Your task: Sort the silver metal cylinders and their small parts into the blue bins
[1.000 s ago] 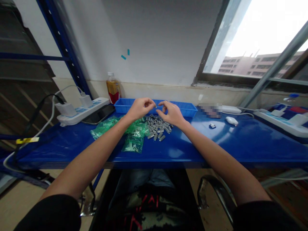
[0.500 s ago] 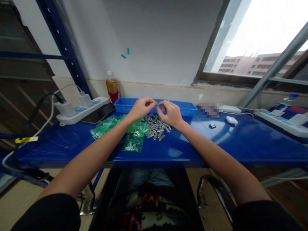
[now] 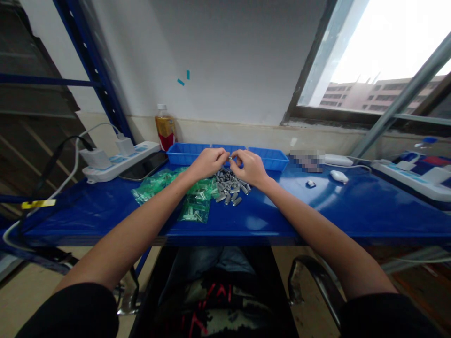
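Over the blue table, my left hand and my right hand meet fingertip to fingertip. Between them is a tiny metallic piece, pinched by the thumb and finger of my right hand; it is too small to name. My left fingers are pinched together against it, and what they hold is hidden. Below lies a pile of small silver metal parts. Green-tinted plastic bags with small pale pieces inside lie left of the pile, partly under my left forearm. Behind my hands stands a blue divided tray.
A bottle stands at the back left, near a phone and a white power strip. On the right are a white earbud case, a small white-and-dark item and another power strip. The table's front edge is close to my lap.
My left hand has turned and lowered slightly, its fingers closing in beside the right fingertips. My right hand has hardly moved. The things on the table stay put.
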### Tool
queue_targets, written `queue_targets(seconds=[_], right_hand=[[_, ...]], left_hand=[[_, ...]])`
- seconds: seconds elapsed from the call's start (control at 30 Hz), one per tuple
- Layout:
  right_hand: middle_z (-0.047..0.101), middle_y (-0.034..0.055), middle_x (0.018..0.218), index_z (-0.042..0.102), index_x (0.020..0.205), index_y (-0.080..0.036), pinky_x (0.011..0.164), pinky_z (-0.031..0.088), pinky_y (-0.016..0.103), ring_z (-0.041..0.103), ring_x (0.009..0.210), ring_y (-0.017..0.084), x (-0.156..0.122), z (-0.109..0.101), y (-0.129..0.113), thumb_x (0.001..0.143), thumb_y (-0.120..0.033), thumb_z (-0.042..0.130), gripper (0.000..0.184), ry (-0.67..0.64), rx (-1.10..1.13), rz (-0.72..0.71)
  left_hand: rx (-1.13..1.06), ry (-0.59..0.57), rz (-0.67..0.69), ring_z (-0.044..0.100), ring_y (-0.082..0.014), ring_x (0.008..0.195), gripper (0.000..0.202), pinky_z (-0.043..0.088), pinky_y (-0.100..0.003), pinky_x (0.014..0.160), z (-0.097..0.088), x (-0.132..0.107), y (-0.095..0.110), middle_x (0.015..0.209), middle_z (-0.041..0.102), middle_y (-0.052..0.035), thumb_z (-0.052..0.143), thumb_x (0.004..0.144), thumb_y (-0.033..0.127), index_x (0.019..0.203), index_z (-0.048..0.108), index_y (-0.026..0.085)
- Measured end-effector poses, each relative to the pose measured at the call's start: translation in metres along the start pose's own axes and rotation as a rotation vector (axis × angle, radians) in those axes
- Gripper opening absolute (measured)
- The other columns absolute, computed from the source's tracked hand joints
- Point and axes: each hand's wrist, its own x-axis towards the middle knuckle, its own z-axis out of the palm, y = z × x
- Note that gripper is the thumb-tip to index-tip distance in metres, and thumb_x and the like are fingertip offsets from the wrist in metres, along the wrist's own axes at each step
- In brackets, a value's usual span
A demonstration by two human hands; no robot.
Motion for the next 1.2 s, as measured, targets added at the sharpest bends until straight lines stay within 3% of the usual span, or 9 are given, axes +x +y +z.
queue_targets(seconds=[0.23, 0.5, 0.8, 1.2], right_hand=[[0.057, 0.0021, 0.066, 0.061, 0.091, -0.016, 0.070, 0.039, 0.027, 0.054, 0.067, 0.017, -0.001, 0.001, 0.001, 0.082, -0.026, 0.046, 0.021, -0.016, 0.009, -0.003], [0.058, 0.0024, 0.066, 0.062, 0.093, -0.016, 0.070, 0.040, 0.027, 0.054, 0.066, 0.016, -0.001, 0.002, 0.003, 0.083, -0.025, 0.045, 0.022, -0.036, 0.021, 0.006], [0.057, 0.0018, 0.064, 0.062, 0.091, -0.015, 0.069, 0.039, 0.026, 0.053, 0.064, 0.016, 0.001, 0.002, 0.001, 0.082, -0.024, 0.045, 0.021, -0.042, 0.046, 0.000], [0.058, -0.0002, 0.061, 0.060, 0.076, -0.016, 0.057, 0.036, 0.023, 0.050, 0.055, 0.012, 0.003, 0.003, -0.001, 0.084, -0.031, 0.043, 0.024, -0.017, 0.268, 0.153]], left_hand=[[-0.063, -0.078, -0.008, 0.054, -0.0123, 0.063, 0.031, 0.037, -0.024, 0.061, 0.000, -0.001, 0.001, 0.071, 0.062, -0.0026, 0.032, 0.093, 0.027, 0.075, 0.054, 0.015], [0.026, 0.011, 0.038, 0.052, -0.0133, 0.063, 0.027, 0.036, -0.024, 0.061, 0.007, -0.002, 0.002, 0.067, 0.058, -0.0020, 0.034, 0.093, 0.025, 0.075, 0.053, 0.016], [0.100, 0.018, 0.067, 0.051, -0.0141, 0.062, 0.028, 0.035, -0.025, 0.061, 0.010, -0.002, -0.002, 0.068, 0.058, -0.0031, 0.033, 0.094, 0.026, 0.076, 0.052, 0.016], [0.030, 0.042, 0.053, 0.055, -0.0142, 0.063, 0.031, 0.035, -0.024, 0.060, 0.005, -0.003, 0.002, 0.069, 0.062, -0.0028, 0.034, 0.095, 0.030, 0.080, 0.057, 0.016]])
